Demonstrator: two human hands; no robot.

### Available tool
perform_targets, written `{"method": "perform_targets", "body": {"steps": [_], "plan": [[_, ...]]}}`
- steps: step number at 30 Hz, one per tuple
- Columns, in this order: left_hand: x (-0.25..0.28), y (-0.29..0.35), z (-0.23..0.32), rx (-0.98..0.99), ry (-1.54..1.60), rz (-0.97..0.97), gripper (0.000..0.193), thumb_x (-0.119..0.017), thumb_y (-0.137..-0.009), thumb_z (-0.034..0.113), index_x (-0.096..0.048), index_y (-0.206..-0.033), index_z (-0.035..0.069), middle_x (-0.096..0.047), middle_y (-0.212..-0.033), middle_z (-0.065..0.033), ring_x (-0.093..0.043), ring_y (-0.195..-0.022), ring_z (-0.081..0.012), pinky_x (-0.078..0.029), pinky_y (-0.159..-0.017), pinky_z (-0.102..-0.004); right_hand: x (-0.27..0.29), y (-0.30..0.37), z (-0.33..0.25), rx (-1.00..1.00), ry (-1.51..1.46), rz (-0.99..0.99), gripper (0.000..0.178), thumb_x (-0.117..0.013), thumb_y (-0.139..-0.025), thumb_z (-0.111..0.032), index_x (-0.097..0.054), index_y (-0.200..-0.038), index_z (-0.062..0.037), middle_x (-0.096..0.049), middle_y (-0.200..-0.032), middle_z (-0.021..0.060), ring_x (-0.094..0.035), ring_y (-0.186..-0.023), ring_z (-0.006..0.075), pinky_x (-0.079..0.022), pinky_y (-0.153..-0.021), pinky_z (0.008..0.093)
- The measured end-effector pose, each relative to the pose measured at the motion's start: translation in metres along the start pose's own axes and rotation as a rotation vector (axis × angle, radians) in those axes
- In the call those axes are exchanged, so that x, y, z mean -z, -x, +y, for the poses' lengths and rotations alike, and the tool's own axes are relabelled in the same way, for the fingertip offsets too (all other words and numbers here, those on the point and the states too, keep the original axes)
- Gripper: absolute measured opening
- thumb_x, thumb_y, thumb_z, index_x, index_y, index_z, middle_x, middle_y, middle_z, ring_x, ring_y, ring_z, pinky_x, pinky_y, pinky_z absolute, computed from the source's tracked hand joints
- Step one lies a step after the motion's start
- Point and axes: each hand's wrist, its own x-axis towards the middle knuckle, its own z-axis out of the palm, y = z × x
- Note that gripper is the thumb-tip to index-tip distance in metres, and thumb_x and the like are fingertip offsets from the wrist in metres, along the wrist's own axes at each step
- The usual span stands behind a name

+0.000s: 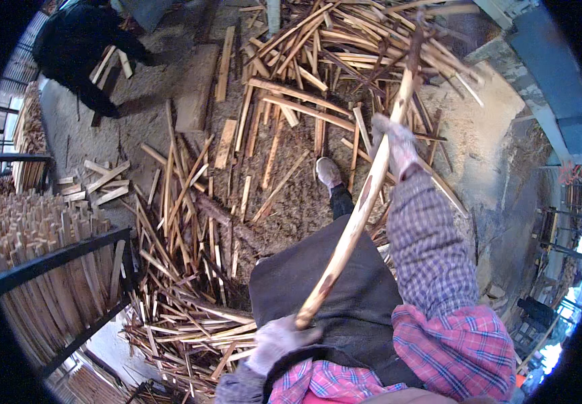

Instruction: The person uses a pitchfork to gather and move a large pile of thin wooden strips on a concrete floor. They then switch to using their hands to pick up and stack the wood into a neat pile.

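Note:
A long wooden pole [355, 229], pale with dark bark patches, slants across in front of my dark apron [284, 283]. Its near end is in my left hand [279, 345], gloved and closed around it by my waist. Farther up, my right hand [399, 143], also gloved, grips the pole with the arm stretched out. The pole's far end is blurred and darker, over the heap of wooden strips [345, 40].
Loose strips [183, 330] lie piled at the lower left and across the dirt floor [291, 209]. A metal rack [69, 256] of upright sticks stands at left. A person in dark clothes [79, 50] bends over at upper left. Blue machinery [540, 67] is at upper right.

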Motion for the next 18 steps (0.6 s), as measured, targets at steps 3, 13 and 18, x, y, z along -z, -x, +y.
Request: {"method": "perform_targets", "body": {"steps": [3,13,18], "plan": [[-0.027,0.069,-0.103,0.107,-0.233,0.046,0.054,-0.056,-0.072,0.062,-0.065,-0.089,0.012,-0.062,-0.073,-0.0104,-0.062,-0.064,-0.0278,-0.048,-0.053,-0.0404,-0.039,0.1,0.067,-0.08,-0.269,0.04,0.026,-0.064,-0.077,-0.03,-0.054,-0.079,-0.0063,-0.048,-0.054,0.0046,-0.05,-0.042,0.0177,-0.044,-0.04,0.0303],[-0.09,0.089,-0.187,0.71,-0.334,-0.299,0.058,-0.063,-0.065,0.058,-0.056,-0.111,0.024,-0.064,-0.096,-0.0097,-0.061,-0.093,-0.0289,-0.049,-0.076,-0.0393,-0.031,0.157,0.142,-0.668,-0.387,0.039,0.017,-0.068,-0.075,-0.016,-0.056,-0.079,-0.0046,-0.056,-0.063,0.0064,-0.054,-0.048,0.0198,-0.049,-0.047,0.0357],[-0.106,0.021,-0.146,0.604,-0.074,-0.188,0.053,-0.058,-0.07,0.056,-0.057,-0.11,0.022,-0.064,-0.099,-0.0096,-0.059,-0.095,-0.0304,-0.047,-0.08,-0.0403,-0.018,0.088,0.082,-0.551,-0.235,0.061,0.014,-0.065,-0.074,-0.011,-0.055,-0.079,-0.0045,-0.054,-0.066,0.0078,-0.054,-0.051,0.02,-0.051,-0.048,0.0341]]}}
